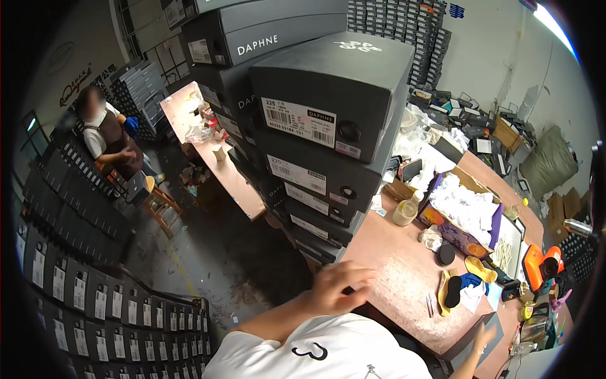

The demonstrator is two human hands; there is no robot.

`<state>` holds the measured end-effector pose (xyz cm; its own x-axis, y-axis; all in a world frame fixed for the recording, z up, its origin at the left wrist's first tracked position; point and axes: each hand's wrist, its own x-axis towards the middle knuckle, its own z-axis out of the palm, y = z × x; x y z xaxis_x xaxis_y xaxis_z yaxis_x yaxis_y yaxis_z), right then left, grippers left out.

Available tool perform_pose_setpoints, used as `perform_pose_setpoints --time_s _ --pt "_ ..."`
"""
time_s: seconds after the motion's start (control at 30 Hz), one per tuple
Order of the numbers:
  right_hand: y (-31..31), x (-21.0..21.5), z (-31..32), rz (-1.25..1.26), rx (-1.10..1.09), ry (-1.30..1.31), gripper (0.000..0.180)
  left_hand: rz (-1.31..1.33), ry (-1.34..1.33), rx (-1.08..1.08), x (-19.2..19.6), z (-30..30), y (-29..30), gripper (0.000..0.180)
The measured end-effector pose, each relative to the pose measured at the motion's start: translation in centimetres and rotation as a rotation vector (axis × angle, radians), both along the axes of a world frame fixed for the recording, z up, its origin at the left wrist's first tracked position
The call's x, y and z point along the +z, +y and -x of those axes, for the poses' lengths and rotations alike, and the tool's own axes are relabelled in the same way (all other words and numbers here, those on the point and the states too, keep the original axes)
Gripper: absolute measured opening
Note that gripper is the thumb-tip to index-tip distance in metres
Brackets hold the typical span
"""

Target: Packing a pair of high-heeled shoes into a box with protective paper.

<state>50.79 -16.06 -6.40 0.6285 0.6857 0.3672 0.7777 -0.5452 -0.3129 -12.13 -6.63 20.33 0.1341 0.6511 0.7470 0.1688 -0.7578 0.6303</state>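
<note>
The stack of dark shoeboxes point(328, 95) rises just beyond the left hand point(341, 287), its fingers loosely curved, visibly empty. Near right, a dark box point(466, 338) lies on the pink table point(394, 271) beside the right hand point(485, 338); whether it grips is unclear.

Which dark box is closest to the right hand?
The dark grey box at the lower right, on the pink table. The right hand is right by it; the tall stack stands well to the left.
</note>
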Motion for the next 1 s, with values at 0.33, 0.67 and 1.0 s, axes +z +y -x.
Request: perform_pose_setpoints --time_s 0.33,0.67,1.0 --pt "-16.5 4.1 6.7 -0.101 -0.412 1.279 0.039 0.13 0.184 -0.318 -4.2 -6.9 1.1 0.026" --pt "-14.6 -2.5 11.2 -0.533 -0.435 1.817 0.059 0.164 0.255 -0.321 -7.2 -7.5 0.4 0.021" --pt "-12.5 3.3 20.3 -0.881 -0.171 1.935 0.062 0.468 0.306 -0.34 -11.4 -8.7 2.0 0.038"
